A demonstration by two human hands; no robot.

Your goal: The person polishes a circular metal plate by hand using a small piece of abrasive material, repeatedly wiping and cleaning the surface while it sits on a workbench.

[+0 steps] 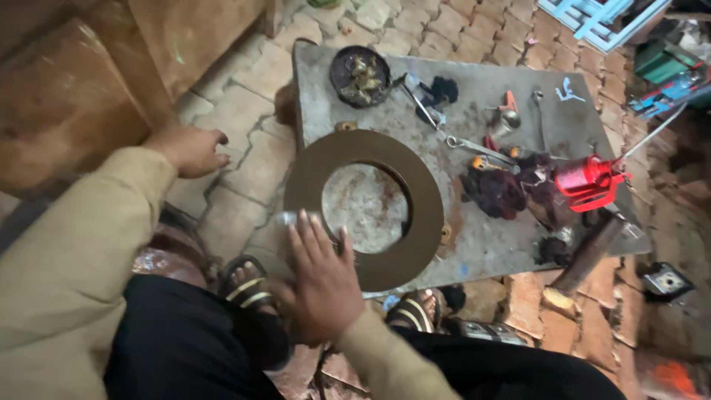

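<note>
Right hand flat, fingers spread, on brown ring's 7 o'clock edge on worktop; left hand loosely curled, empty, at 9 o'clock.

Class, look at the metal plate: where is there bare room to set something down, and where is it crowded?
Bare: inside the ring; the plate's left strip beside the dish; the near-right stretch between ring and hammer. Crowded: the wrenches, rags and red spool.

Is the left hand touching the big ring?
No, the left hand hangs over the paving, apart from the ring; only the right hand rests on it.
</note>
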